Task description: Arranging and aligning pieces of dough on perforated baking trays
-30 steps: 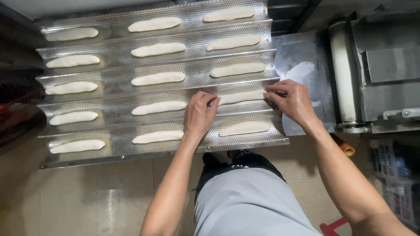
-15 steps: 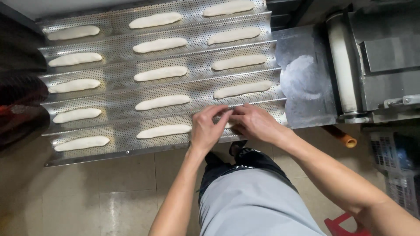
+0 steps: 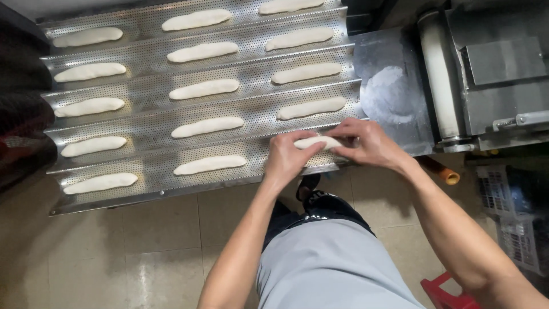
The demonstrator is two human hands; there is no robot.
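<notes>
Your left hand and right hand both grasp one dough piece, fingers pinching its ends, over the nearest groove at the right end of the perforated baguette tray. Other shaped dough pieces lie in rows across the grooves; a floured metal plate and roller machine stand just right.

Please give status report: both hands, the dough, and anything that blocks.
Left hand and right hand both grip one dough piece. Dough sits over nearest channel of perforated tray, right end. Nothing in the way.
</notes>
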